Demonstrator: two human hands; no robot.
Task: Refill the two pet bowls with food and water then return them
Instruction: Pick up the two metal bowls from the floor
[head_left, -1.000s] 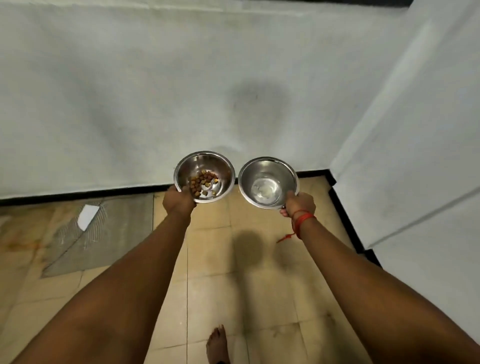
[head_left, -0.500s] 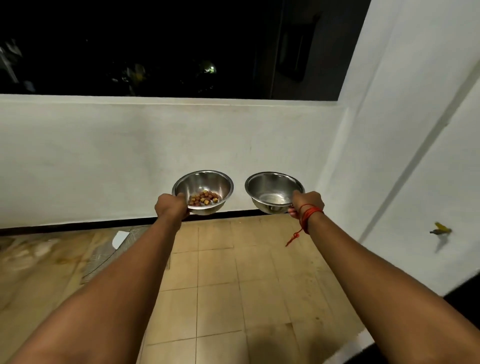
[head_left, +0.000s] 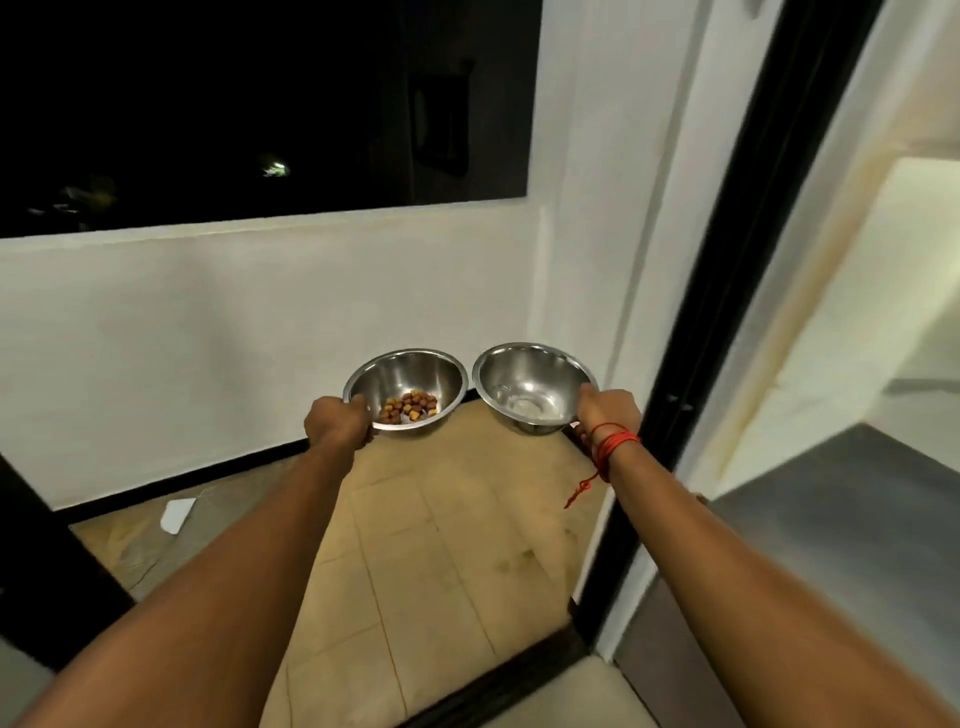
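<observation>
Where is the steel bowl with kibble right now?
The steel bowl with kibble is centre of the head view, held by the left hand, left of the other steel bowl.

Both forearms are bare, with no sleeves in view. The right wrist wears a thin red thread bracelet (head_left: 613, 443) wound several times around it, and a loose knotted tail of the same red thread (head_left: 581, 488) hangs below the wrist. The left wrist carries nothing.

I see a white low wall (head_left: 218, 332) under a dark night opening (head_left: 234, 104), beige tiled floor (head_left: 447, 545), a black door frame (head_left: 691, 332) and 1 white scrap (head_left: 177, 514) lying near the wall.
</observation>
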